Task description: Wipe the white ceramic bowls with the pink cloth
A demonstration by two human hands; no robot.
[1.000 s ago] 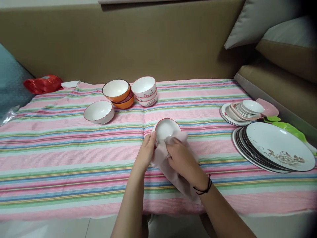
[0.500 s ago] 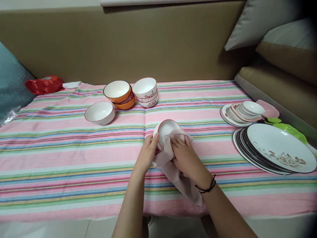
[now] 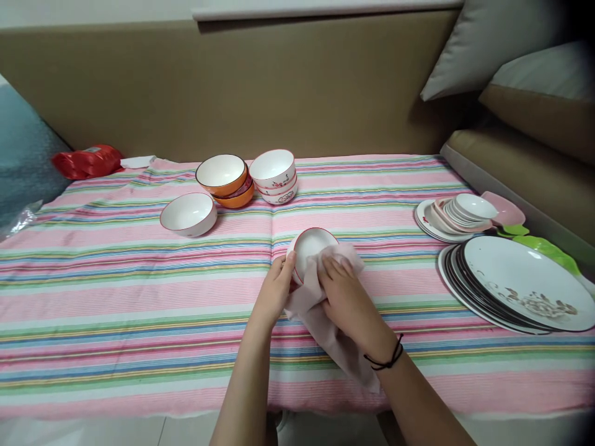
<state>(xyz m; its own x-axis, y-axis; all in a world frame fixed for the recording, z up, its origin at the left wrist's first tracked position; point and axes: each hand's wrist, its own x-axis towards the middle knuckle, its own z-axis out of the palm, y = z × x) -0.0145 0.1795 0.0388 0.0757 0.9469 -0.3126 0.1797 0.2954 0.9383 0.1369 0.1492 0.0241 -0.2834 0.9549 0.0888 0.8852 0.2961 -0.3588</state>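
A white bowl with a red rim [image 3: 307, 246] is tilted in front of me, its inside turned up and to the right. My left hand [image 3: 275, 286] grips its left side, thumb on the rim and fingers behind. Against the bowl's right inner edge, my right hand [image 3: 344, 296] presses a pale pink cloth [image 3: 332, 341], fingers bunched over it. The cloth's tail hangs down below my right wrist. Part of the bowl's lower side is hidden by cloth and hands.
Another white bowl [image 3: 188, 214] stands alone at left. Behind it are stacked orange bowls [image 3: 235, 198] and stacked patterned bowls [image 3: 274, 173]. To the right lie stacked large plates [image 3: 525, 279], small dishes [image 3: 471, 207] and a green leaf-shaped dish [image 3: 548, 248]. A striped cloth [image 3: 139, 297] covers the surface.
My right hand and the cloth have shifted very slightly along the bowl's right edge. My left hand keeps its hold. The whole view has moved a little downward.
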